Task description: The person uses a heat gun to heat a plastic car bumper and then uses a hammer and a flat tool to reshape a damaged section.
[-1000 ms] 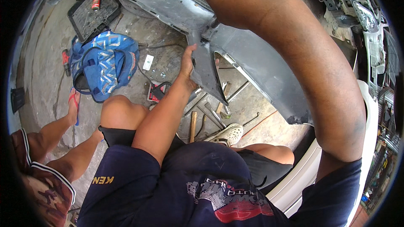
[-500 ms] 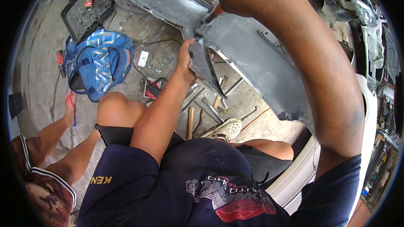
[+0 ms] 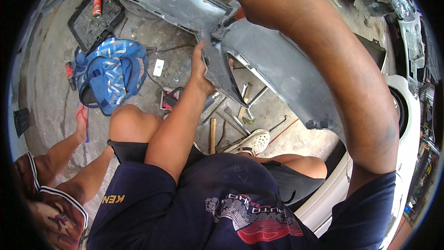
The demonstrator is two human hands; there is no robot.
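Your left hand [image 3: 200,67] gripped the inner edge of the grey plastic car bumper [image 3: 277,60], which stood across your knees above the concrete floor [image 3: 46,65]. Your right hand was hidden behind your forearm; I could not tell its grip.

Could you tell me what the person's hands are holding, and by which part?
The left hand grips the grey car bumper at an inner edge; the right hand is hidden.
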